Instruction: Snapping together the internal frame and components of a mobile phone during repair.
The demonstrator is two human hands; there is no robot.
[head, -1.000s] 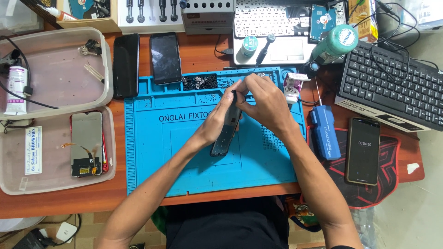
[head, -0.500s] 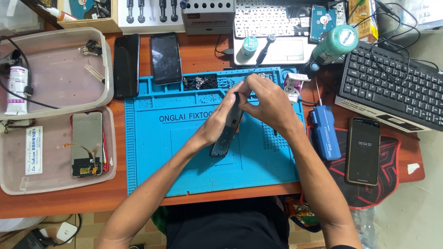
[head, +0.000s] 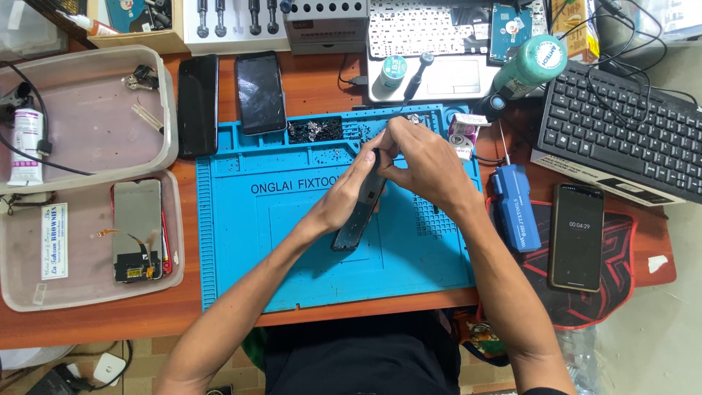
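Still both: left hand [head: 351, 196], right hand [head: 420, 164] gripping phone frame [head: 358, 219], unmoved.

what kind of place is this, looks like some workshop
Most likely a phone repair bench. Both hands, left hand and right hand, work on a dark opened phone body over a blue silicone repair mat. A clear plastic tray holds a detached phone screen.
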